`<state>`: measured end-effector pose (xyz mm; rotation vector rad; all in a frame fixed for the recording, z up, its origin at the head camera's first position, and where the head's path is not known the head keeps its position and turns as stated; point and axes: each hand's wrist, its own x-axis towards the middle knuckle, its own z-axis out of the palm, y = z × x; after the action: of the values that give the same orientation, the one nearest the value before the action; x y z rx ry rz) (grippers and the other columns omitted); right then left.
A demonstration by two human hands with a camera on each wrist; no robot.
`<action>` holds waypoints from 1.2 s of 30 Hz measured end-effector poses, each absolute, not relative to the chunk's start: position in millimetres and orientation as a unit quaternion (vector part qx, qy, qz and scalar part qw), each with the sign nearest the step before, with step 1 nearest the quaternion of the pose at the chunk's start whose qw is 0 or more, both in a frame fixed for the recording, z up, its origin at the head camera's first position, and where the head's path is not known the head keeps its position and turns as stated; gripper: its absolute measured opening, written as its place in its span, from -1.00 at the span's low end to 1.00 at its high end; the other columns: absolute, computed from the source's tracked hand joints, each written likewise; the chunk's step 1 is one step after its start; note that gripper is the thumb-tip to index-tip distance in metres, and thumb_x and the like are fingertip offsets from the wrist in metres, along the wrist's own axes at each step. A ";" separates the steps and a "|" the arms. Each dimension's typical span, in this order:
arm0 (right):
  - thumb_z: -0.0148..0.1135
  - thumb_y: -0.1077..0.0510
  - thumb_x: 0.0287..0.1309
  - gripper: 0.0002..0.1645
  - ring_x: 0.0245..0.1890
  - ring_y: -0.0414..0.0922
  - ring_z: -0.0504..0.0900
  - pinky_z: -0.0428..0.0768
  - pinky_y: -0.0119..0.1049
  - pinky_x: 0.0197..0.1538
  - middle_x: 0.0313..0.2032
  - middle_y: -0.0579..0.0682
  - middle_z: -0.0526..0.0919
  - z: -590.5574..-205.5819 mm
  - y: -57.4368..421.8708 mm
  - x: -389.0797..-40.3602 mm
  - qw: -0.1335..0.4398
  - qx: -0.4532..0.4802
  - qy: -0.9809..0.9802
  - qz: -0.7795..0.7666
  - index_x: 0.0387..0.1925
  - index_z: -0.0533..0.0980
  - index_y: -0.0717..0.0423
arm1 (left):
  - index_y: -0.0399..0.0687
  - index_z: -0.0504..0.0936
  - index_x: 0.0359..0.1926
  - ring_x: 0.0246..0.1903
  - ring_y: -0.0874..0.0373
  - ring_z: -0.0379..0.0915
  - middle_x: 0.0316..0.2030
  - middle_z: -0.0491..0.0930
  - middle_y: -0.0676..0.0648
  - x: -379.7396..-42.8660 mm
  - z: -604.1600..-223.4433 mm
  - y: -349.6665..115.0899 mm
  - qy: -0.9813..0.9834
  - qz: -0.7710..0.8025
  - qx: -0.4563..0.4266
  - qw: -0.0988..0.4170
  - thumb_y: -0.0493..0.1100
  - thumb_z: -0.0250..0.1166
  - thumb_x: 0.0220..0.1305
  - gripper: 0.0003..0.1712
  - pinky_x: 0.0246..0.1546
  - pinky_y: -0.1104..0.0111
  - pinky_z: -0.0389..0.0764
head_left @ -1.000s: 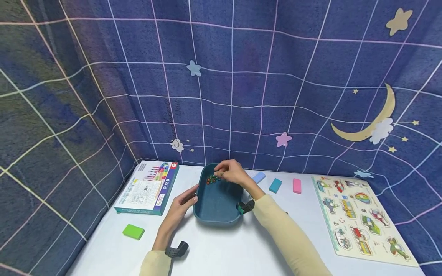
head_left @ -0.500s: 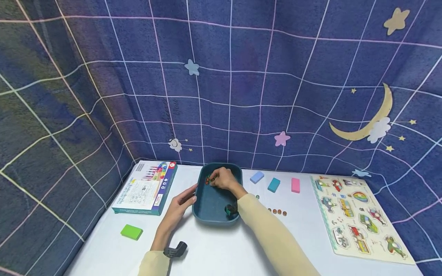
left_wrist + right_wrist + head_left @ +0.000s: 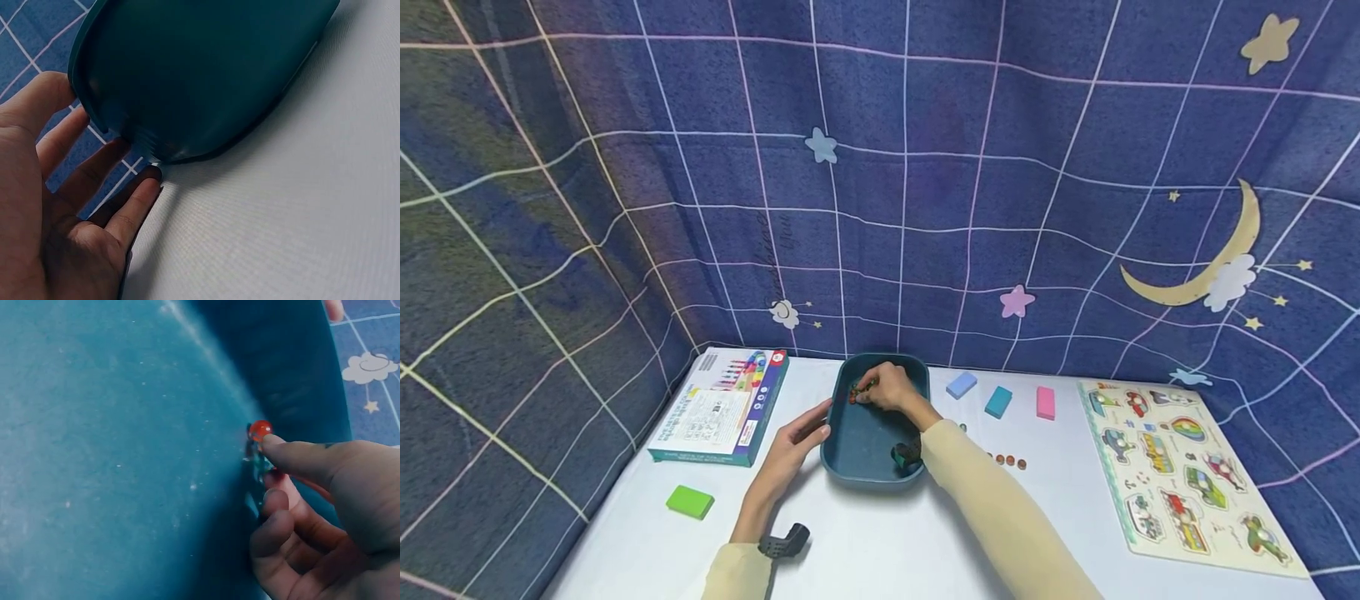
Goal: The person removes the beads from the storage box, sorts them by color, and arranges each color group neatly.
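A dark teal tray [image 3: 868, 454] stands on the white table. My left hand [image 3: 795, 446] lies along its left side, thumb at the rim and fairly straight fingertips against the outer wall [image 3: 206, 106]. My right hand [image 3: 891, 389] is down inside the tray toward its far left part. There its thumb and forefinger pinch at small glassy marbles; a red-orange marble [image 3: 260, 430] shows at the thumb tip, with a greenish one [image 3: 264, 465] just below it. The other fingers curl in. More marbles [image 3: 853, 394] lie by the fingertips, partly covered by the hand.
Several small orange-brown round pieces [image 3: 1010, 460] sit in a row right of the tray, partly behind the sleeve. Beyond are blue [image 3: 961, 384], teal [image 3: 998, 402] and pink blocks [image 3: 1045, 403], and a picture puzzle board [image 3: 1187, 475]. Leftward are a flat box [image 3: 718, 408] and a green block [image 3: 689, 502].
My right hand has come left and down from over the tray's far right part to the marbles inside. Its sleeve has uncovered the row of orange-brown pieces. The left hand stays put.
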<state>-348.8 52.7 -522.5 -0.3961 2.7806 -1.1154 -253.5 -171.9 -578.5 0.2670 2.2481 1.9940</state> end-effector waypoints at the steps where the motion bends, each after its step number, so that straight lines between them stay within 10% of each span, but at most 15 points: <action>1: 0.59 0.13 0.16 -0.85 -0.45 -0.16 0.62 0.68 -0.34 -0.36 -0.35 0.04 0.84 -521.5 53.5 -348.8 0.067 -0.131 0.915 -0.376 -0.22 0.82 0.06 | 0.04 0.43 0.54 0.55 -0.18 0.31 0.56 0.40 -0.13 -253.3 -578.3 -171.8 0.743 0.660 0.089 0.063 -0.05 0.28 0.54 -0.37 0.34 0.59 0.47; 12: 0.50 0.14 0.28 -0.74 -0.66 -0.15 0.57 0.65 -0.30 -0.53 -0.36 0.26 0.81 -489.7 73.0 -348.7 0.094 -0.163 0.880 -0.436 -0.03 0.79 0.13 | 0.04 0.44 0.54 0.55 -0.15 0.32 0.55 0.41 -0.11 -254.6 -577.0 -172.3 0.744 0.660 0.083 0.064 -0.05 0.29 0.54 -0.37 0.52 0.28 0.46; 17: 0.46 0.09 0.33 -0.69 -0.67 -0.10 0.54 0.70 -0.11 -0.46 -0.55 -0.02 0.70 -466.3 98.4 -341.6 0.081 -0.186 0.871 -0.446 0.03 0.76 0.14 | 0.04 0.45 0.54 0.55 -0.15 0.33 0.55 0.41 -0.11 -254.4 -576.4 -172.6 0.748 0.656 0.078 0.061 -0.04 0.30 0.53 -0.37 0.56 0.10 0.42; 36: 0.45 0.23 0.27 -0.84 -0.49 -0.29 0.49 0.47 -0.45 -0.40 -0.44 -0.01 0.72 -516.0 244.5 -280.5 0.030 -0.174 0.910 -0.375 -0.13 0.76 0.18 | 0.07 0.45 0.53 0.55 -0.13 0.32 0.55 0.41 -0.08 -254.2 -578.8 -171.7 0.747 0.657 0.077 0.061 -0.03 0.31 0.52 -0.37 0.39 0.55 0.48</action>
<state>-280.5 244.5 -516.0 -0.5363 2.8062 -1.1550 -254.2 -171.7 -578.8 0.2335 2.2600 1.9883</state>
